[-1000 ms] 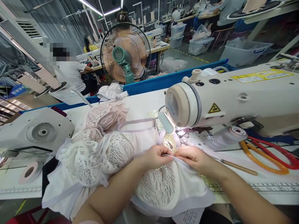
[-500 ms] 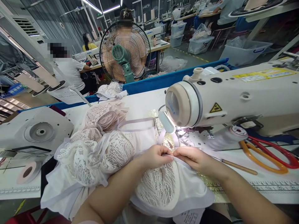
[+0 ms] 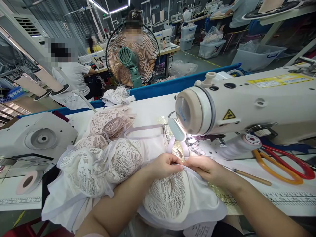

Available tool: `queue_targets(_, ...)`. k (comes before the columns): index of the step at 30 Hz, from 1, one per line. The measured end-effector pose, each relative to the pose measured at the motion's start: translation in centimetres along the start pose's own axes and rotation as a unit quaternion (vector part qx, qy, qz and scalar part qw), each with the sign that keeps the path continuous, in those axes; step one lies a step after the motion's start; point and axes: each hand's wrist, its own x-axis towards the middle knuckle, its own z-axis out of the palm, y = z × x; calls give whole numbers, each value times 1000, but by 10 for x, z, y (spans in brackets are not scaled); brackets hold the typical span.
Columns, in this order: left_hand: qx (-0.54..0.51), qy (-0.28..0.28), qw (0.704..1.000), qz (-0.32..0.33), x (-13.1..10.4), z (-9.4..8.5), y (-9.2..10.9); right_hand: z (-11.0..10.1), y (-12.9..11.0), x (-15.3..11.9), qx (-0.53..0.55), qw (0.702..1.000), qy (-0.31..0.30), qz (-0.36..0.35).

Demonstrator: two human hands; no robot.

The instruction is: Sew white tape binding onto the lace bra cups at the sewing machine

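A white lace bra (image 3: 170, 197) hangs over the table's front edge below my hands. My left hand (image 3: 168, 165) pinches its upper edge between thumb and fingers. Close beside it, fingertips nearly meeting, my right hand (image 3: 203, 167) pinches the same edge from the right. Just beyond my fingers a lilac strap (image 3: 171, 144) runs up toward the lit needle area of a sewing machine (image 3: 237, 102), whose needle I cannot make out. More lace bras (image 3: 125, 158) lie heaped against my left forearm, with beige lace pieces (image 3: 103, 123) behind them.
To the right lie a thread cone (image 3: 243, 144), orange-handled scissors (image 3: 276, 168), red-handled scissors (image 3: 293, 161) and a wooden-handled tool (image 3: 254, 177). A second machine (image 3: 37, 138) and a tape roll (image 3: 29, 182) stand left. Past the blue edging (image 3: 158, 89) are a fan (image 3: 127, 56) and several people.
Both hands keep their pinch on the bra's edge almost in the same place. The view has shifted very slightly; I see no other clear movement.
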Motion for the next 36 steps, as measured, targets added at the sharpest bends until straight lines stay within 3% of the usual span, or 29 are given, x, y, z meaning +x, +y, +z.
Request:
queue_targets(14,-11,12,1000,-4,-1,1,3,1,-2,-3,-14,1000,6,12)
queue_targets(26,-226,28,970,-89,-2,8,8,0,-9,-1,17,1000,2,18)
queue_targets(36,-240,28,966,-97,-3,9,9,4,0,-2,-3,1000,26,1)
